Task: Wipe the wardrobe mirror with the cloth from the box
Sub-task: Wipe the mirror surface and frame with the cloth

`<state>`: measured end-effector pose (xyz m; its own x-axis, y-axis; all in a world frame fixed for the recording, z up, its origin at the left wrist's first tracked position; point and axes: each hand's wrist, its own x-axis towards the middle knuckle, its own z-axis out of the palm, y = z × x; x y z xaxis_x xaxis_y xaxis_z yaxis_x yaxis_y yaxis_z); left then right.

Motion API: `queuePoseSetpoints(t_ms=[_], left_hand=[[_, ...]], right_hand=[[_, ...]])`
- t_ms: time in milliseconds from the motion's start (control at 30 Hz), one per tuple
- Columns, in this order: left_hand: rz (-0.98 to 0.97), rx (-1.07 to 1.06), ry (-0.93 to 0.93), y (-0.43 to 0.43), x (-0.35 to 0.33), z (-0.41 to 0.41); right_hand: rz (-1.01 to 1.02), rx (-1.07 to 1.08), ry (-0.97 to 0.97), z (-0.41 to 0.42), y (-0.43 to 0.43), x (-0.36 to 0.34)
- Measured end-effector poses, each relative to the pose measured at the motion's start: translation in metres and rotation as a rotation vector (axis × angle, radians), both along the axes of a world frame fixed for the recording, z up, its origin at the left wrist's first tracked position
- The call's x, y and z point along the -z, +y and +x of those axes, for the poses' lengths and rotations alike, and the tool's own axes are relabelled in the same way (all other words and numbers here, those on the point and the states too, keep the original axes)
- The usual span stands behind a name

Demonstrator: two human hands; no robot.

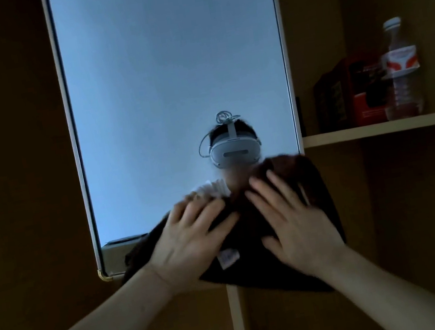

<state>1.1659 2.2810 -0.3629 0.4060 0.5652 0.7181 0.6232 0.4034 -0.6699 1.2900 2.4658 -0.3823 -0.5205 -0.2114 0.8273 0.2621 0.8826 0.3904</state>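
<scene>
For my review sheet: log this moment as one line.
phase: wiping | left hand: flat on cloth | right hand: flat on cloth | cloth: pressed to mirror, lower right corner | shelf: bottle

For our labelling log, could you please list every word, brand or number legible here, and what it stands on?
No text can be read.
On the bottle label: red and white print, too blurred.
On the red box: pale print, too blurred.
On the white tag of the cloth: too blurred.
</scene>
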Motion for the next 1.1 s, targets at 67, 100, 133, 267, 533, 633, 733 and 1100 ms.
queuePoseSetpoints(t_ms=[67,100,133,267,533,633,733,1100], left_hand=[[0.104,0.0,-0.032,0.007,-0.032,0.002],[0.153,-0.012,-0.036,0.011,-0.048,0.003],[0.188,-0.027,-0.04,0.014,-0.061,0.004],[0.269,-0.035,-0.094,0.02,-0.072,0.007],[-0.074,-0.016,0.046,0.008,0.022,-0.001],[-0.125,-0.004,0.068,0.006,0.025,-0.001],[-0.082,0.001,0.097,0.009,-0.004,-0.001],[0.389,-0.198,-0.171,0.031,-0.191,0.015]], right_hand=[[0.02,0.003,0.069,-0.002,0.005,-0.043],[0.03,0.003,0.097,-0.003,0.007,-0.064],[0.035,0.006,0.112,-0.003,0.008,-0.081],[-0.044,0.006,0.166,-0.006,0.003,-0.095],[-0.141,0.054,0.072,0.003,-0.007,0.056],[-0.113,0.064,0.006,0.007,-0.003,0.068],[-0.033,0.046,-0.011,0.009,0.005,0.025],[-0.199,0.074,0.171,-0.002,-0.014,-0.228]])
